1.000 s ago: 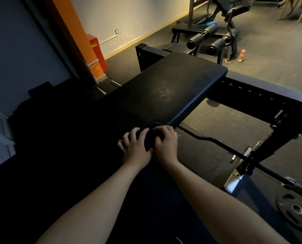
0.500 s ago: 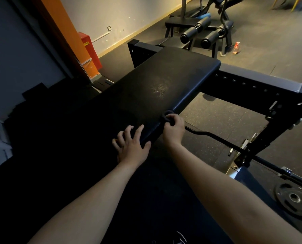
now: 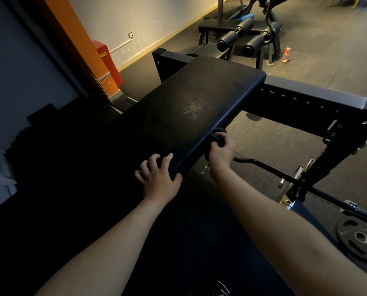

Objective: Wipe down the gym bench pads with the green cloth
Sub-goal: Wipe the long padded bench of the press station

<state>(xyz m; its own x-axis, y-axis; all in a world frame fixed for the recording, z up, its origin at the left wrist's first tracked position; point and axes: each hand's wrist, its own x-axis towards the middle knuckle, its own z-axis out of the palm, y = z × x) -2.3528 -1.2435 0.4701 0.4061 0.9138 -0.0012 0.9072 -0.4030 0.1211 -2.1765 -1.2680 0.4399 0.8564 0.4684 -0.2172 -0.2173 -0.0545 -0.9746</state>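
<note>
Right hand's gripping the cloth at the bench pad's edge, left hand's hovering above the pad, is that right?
Not quite: in the head view the left hand rests on the bench pad, fingers spread, not hovering. The right hand does grip the cloth at the pad's edge.

The left hand (image 3: 159, 178) lies on the near end of the black bench pad (image 3: 189, 112) with its fingers spread. The right hand (image 3: 221, 151) holds a dark, bunched cloth (image 3: 217, 135) against the pad's right edge. A bar (image 3: 263, 167) and a round weight plate (image 3: 359, 238) lie on the floor to the right.
</note>
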